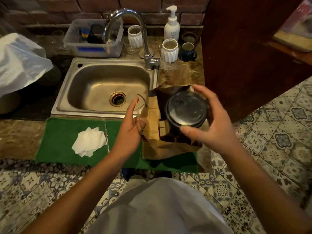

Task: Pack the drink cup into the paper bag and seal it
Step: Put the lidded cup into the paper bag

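Shirt: pale grey, seen right under the camera, nearest thing in view.
Right hand: wrapped around the cup from the right, thumb on the near edge of the lid, fingertips on the far edge, so it's gripped pretty firmly.
Cup: dark, with a clear domed lid, held upright right in the open mouth of the bag; how deep it sits can't be told.
Bag: brown paper, open at the top, stood just right of the sink on the green mat's right end.
Left hand: fingers spread loosely and flat against the bag's left wall, nothing actually clutched, handle string seen by the fingers.
Mat: laid along the sink's front edge.
Tissue: crumpled, white, left on the mat in front of the sink.
Sink: steel, tap arched over it.
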The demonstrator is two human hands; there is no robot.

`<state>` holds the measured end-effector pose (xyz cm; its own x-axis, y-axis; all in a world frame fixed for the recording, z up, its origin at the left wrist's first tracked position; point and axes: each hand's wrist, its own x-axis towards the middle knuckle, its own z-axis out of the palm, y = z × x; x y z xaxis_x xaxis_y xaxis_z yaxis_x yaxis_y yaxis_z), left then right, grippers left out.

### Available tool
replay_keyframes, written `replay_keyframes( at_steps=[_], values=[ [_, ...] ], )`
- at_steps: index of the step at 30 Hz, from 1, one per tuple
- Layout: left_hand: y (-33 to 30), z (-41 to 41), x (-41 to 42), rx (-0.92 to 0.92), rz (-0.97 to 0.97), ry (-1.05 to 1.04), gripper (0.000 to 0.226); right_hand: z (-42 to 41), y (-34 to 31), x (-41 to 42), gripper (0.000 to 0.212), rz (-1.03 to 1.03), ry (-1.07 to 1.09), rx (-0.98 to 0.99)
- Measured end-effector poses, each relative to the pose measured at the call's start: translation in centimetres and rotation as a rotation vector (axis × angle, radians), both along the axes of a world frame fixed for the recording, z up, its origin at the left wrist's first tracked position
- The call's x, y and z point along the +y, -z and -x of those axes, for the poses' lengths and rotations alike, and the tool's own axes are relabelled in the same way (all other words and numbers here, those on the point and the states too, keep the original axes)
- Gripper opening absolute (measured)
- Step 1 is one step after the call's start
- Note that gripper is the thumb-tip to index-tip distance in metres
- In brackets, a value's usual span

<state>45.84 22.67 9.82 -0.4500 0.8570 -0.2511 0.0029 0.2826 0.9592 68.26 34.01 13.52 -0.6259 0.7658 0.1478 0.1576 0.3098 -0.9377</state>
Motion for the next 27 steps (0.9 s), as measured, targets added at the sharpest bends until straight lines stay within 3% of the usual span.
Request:
replay_keyframes(
  at_steps=[7,12,18,27],
  values=[
    [-1.6,0.1,-0.8,0.182,0.047,0.074,0.061,-0.4,-0.7,1.1,0.098,-0.122,-0.251,-0.383],
    [-3.1,0.1,-0.8,0.343,0.105,0.090,0.078,0.9,-1.7,2.6,0.104,-0.211,-0.417,-0.548],
    [-3.5,1.5,-0.7,0.453,0.157,0.056,0.070,4.7,-1.6,4.0,0.096,-0.353,-0.517,-0.758],
    [-3.3,3.5,-1.4,0.507,0.172,0.000,0.075,12.2,3.2,4.0,0.104,-0.305,-0.589,-0.947]
  ],
)
